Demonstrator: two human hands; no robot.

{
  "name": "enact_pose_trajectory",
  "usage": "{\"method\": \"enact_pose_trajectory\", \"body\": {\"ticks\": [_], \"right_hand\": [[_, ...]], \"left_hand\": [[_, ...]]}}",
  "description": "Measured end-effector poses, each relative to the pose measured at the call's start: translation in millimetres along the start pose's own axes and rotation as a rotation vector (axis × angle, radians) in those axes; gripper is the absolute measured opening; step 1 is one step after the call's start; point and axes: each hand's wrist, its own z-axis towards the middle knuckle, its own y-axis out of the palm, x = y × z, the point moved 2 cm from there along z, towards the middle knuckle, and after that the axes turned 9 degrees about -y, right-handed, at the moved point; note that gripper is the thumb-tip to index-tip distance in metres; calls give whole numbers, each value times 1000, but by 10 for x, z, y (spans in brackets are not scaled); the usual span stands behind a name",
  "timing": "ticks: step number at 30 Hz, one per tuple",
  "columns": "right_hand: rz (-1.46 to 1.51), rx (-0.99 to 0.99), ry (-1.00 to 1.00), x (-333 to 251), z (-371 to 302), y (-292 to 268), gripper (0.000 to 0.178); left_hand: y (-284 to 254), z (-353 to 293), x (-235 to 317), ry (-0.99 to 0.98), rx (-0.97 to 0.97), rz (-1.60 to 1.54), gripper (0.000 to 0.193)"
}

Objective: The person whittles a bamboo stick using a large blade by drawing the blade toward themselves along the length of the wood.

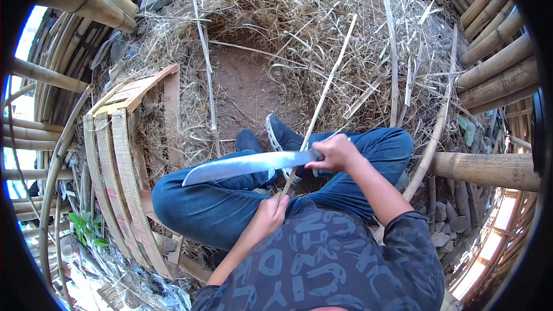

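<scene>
I see the right hand (336, 154) gripping a machete (247, 165) aimed at nine o'clock, the left hand (269, 217) pinching a thin strip (322, 98) toward one.

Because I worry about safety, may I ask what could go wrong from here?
The large knife in the right hand extends over the left leg; a slip might cut it.
The left hand grips the thin strip close to the blade, so a stroke toward the body could reach the fingers.
</scene>
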Motion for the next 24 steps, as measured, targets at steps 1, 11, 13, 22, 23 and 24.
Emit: {"method": "enact_pose_trajectory", "body": {"ticks": [1, 11, 13, 22, 23, 24], "right_hand": [[24, 29, 35, 138, -30, -39, 57], [192, 449, 818, 617, -373, -17, 56], [191, 506, 741, 410, -350, 61, 55], [80, 48, 200, -13, -59, 189, 57], [1, -43, 125, 95, -44, 174, 58], [-9, -31, 90, 177, -24, 132, 58]], "left_hand": [[5, 5, -39, 12, 6, 6, 29], [-15, -24, -17, 43, -24, -21, 29], [-17, -4, -44, 42, -25, -45, 29], [-38, -1, -49, -12, 6, -55, 28], [-37, 3, -49, -16, 6, -45, 29], [-36, -3, -66, -21, 15, -46, 29]]}}
